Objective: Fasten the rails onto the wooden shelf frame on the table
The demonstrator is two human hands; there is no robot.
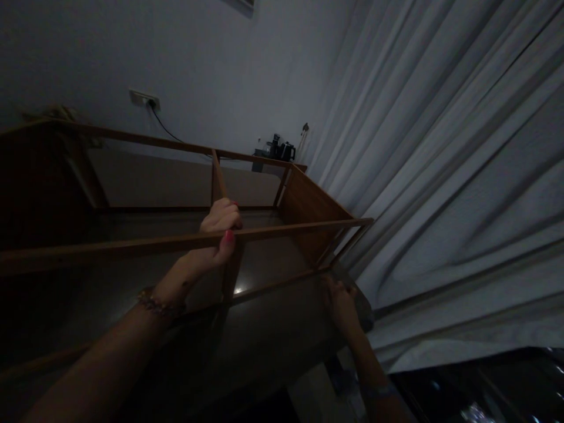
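Fingers (220,212) of L hand (218,232) are curled over the front top rail of a wooden shelf frame (304,202), thumb pressed under the rail, so the rail is pinched btwn thumb & fingers. R hand (340,302) is laid at the lower front rail nr the right-hand corner; lighting too dim, whether its fingers are closed or spread cannot be told. A beaded bracelet (154,304) is worn on the L wrist.

Frame is seen tilted in view. Long axis is run left to right across the picture, rising slightly toward the right end, which is pointed at the curtain (440,176). Open face is turned toward the camera. A vertical divider (217,176) is set approx mid-length, just behind the L hand. Solid side panel closes the right end; left end is lost in shadow.

Surface under the frame: dark, glossy, w/ one small light reflection nr the divider foot. Material not determinable.

Room: dim. Pale wall (198,59) behind, w/ a socket (144,98) & black cable hanging from it. A dark kettle (285,151) is stood in the far corner. Pale pleated curtain fills the right side, just beside the frame's right end
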